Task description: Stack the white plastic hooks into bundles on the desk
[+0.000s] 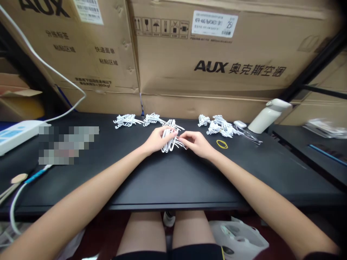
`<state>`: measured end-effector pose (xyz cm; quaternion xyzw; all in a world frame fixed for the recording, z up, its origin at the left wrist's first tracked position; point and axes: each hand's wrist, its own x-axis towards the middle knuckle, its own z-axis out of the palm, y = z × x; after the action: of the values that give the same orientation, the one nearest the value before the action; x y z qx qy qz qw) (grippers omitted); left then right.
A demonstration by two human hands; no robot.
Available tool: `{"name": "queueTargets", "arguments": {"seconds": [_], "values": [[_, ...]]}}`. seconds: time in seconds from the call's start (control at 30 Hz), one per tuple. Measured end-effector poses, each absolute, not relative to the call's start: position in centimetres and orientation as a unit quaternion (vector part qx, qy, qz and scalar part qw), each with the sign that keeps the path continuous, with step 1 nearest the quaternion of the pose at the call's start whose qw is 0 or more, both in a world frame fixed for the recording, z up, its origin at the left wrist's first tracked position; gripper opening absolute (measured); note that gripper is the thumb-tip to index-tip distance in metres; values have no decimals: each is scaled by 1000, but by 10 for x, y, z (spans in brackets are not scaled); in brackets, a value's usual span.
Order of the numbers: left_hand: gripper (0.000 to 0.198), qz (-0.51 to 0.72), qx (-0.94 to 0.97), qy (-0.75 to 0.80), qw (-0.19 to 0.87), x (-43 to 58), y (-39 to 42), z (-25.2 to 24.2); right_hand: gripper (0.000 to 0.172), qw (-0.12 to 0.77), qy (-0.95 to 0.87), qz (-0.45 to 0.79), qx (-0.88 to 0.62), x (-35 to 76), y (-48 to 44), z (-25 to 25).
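Knees point(143, 231) show below the worktop point(168, 180) edge; on it, left hand point(156, 139) and right hand point(197, 143) both pinch a bundle of white hooks point(170, 142), a yellow rubber band point(222, 144) just right of that bundle

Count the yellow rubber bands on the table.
1: the yellow rubber band lies on the black table, beyond the right hand; more may hide among the white hook bundles.

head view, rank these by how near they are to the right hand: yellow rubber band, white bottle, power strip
From the right hand, which grips the white hook bundle:
1. yellow rubber band, just to its right, lying flat.
2. white bottle, farther right, tilted at the back.
3. power strip, at the far left edge.
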<state>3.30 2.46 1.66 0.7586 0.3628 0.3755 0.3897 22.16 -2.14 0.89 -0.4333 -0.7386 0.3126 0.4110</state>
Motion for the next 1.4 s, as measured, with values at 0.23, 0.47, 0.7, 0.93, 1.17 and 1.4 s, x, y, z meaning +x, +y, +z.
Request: {"name": "queueTargets", "arguments": {"seconds": [0.23,0.47,0.7,0.93,1.17,1.4], "values": [[47,374,760,362,389,35,26,10,27,409,-774,204,-439,215,-27,8],[42,367,751,367,409,37,23,11,26,422,-752,248,-442,213,-26,4],[41,331,763,369,415,35,22,14,30,450,-681,384,-431,210,-22,-3],[40,360,722,377,455,36,20,14,34,470,-588,489,-440,211,-19,0],[42,377,704,371,474,37,19,13,34,513,-574,486,-414,206,-21,-2],[43,379,689,383,486,40,17,11,37,511,-585,460,-431,201,-19,-8]]}}
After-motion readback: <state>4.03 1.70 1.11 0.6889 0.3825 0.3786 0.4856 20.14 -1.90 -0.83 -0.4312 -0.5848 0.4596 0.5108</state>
